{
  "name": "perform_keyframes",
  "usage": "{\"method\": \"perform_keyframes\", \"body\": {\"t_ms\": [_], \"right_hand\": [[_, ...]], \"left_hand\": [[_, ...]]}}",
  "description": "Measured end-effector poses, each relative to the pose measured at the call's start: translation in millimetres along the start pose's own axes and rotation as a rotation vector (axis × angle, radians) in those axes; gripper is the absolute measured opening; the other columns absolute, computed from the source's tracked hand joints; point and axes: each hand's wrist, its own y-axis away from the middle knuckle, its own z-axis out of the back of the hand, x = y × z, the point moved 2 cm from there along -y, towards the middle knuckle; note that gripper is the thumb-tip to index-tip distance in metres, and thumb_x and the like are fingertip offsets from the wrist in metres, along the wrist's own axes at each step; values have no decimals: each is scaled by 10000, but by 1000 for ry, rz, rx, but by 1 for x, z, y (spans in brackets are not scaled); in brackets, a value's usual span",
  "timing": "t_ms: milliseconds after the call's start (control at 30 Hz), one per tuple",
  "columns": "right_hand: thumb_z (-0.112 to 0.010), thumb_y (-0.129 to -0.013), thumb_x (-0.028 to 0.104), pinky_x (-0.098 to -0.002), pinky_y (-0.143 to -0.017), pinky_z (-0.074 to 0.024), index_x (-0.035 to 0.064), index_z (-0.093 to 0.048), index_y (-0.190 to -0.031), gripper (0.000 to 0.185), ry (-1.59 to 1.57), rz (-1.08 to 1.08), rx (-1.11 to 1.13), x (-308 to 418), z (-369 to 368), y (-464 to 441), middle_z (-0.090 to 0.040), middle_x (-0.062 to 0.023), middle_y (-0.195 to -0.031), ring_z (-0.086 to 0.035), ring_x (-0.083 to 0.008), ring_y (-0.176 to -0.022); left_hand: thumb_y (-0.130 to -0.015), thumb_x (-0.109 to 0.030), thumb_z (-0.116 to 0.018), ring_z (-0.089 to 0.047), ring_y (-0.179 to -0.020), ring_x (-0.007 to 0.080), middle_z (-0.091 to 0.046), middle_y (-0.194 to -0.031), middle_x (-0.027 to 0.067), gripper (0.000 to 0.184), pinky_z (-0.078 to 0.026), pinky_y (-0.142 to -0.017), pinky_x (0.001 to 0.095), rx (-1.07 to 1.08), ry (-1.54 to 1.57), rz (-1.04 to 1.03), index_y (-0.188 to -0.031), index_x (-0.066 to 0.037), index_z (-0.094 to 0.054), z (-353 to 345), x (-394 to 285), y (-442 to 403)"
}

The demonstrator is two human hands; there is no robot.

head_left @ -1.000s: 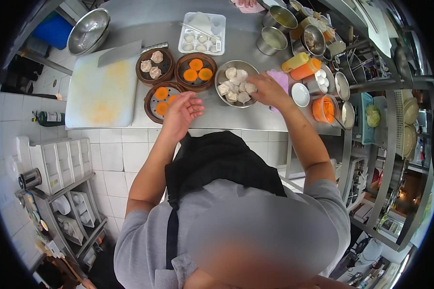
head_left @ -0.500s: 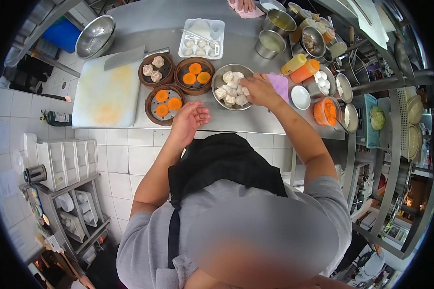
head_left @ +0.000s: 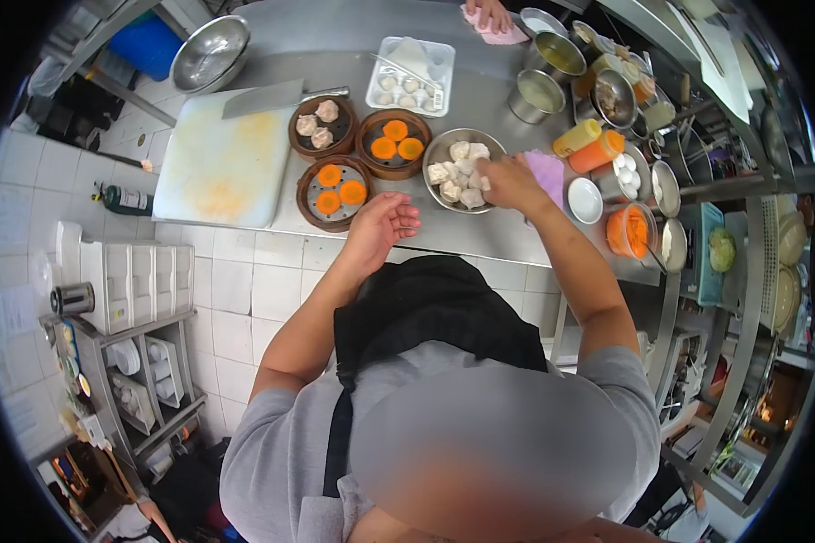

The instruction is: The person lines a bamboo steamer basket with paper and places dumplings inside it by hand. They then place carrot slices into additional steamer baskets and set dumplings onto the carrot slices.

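A steel bowl [head_left: 437,201] holds several pale dumplings [head_left: 460,169]. My right hand [head_left: 507,184] reaches over its right side, fingers bent down at the dumplings; whether one is gripped is hidden. Beside the lower steamer, my left hand [head_left: 382,230] hovers palm up with curled, slightly parted fingers and nothing in it. That steamer [head_left: 309,214] carries three carrot slices [head_left: 352,193]. Another steamer [head_left: 362,156] behind it also has three carrot slices [head_left: 388,148]. In the upper left steamer [head_left: 296,143] lie three dumplings [head_left: 321,137].
At left, a cleaver [head_left: 264,98] rests on a white cutting board [head_left: 220,172]. A plastic tray [head_left: 443,65] sits behind the steamers. Right of the bowl are a purple cloth [head_left: 545,176], a white dish [head_left: 585,200], sauce bottles [head_left: 598,151] and a carrot tub [head_left: 629,231]. Another person's hand [head_left: 489,13] touches a pink cloth.
The view has shifted, so the table items appear further right. My left hand has drawn slightly away from the lower steamer, uncovering its carrot slices. My right hand stays at the bowl.
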Motion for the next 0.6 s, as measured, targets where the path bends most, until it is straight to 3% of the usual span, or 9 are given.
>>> {"method": "perform_keyframes", "body": {"t_ms": [133,200,233,300,367,400,467,533,600], "right_hand": [[-744,-807,138,-447,-927,-455,124,-622,-1154,368,-221,-36,-90,3,41,13,-721,-128,-1001,-672,-296,-1068],[-798,-827,144,-376,-920,-494,119,-619,-1256,466,-874,-34,-181,15,54,20,-696,-94,-1012,-661,-223,-1053],[-798,-827,144,-376,-920,-494,119,-619,-1256,466,-875,-28,-176,27,57,24,-696,-94,-1012,-661,-223,-1053],[-828,-840,141,-321,-923,-499,108,-601,-1334,544,-1212,312,-269,72,66,27,-666,-77,-1062,-623,-166,-1081],[-814,-832,125,-353,-930,-505,80,-592,-1341,557,-1184,394,-298,104,58,28,-663,-104,-1160,-626,-217,-1114],[-814,-832,125,-353,-930,-505,80,-592,-1341,557,-1181,390,-300,108,52,26,-663,-104,-1160,-626,-217,-1114],[-808,-820,135,-405,-997,-471,59,-589,-1343,571,-818,451,-299,116,44,24,-646,-132,-1241,-606,-279,-1169],[-807,-815,153,-425,-1034,-437,64,-593,-1342,576,-759,464,-397,120,45,29,-641,-137,-1259,-593,-309,-1183],[-806,-809,171,-445,-1071,-403,68,-597,-1342,581,-697,477,-495,127,50,36,-636,-142,-1276,-580,-338,-1197]], "left_hand": [[-1051,-381,-552,-678,-965,241,-700,-1033,96,318,-523,-883,389,-6,-1,-4,-1157,-86,-605,5,2,-1],[-1054,-431,-538,-682,-989,253,-706,-1045,102,374,-528,-884,397,38,60,67,-1172,-82,-606,0,8,-6],[-1058,-481,-524,-685,-1013,266,-711,-1058,109,430,-532,-885,404,95,117,147,-1187,-79,-607,-5,12,-9],[-1063,-581,-438,-693,-1038,290,-716,-1076,128,564,-540,-901,427,159,162,196,-1209,-63,-608,-22,7,-16],[-1072,-603,-364,-701,-1035,297,-714,-1069,140,622,-548,-908,445,277,381,273,-1217,-49,-606,-45,-2,-18],[-1071,-635,-311,-702,-880,280,-729,-1024,131,654,-568,-801,428,156,478,233,-1160,-70,-629,-63,-14,-11],[-1075,-625,-314,-689,-846,265,-717,-963,116,647,-564,-782,407,199,522,184,-1124,-68,-640,-51,-13,-28],[-1083,-604,-320,-648,-768,239,-673,-822,85,641,-554,-743,373,149,545,140,-1031,-63,-661,-39,-11,-35],[-1085,-598,-321,-650,-770,243,-674,-823,87,634,-555,-749,378,208,555,155,-1035,-62,-657,-27,-11,-38]]}}
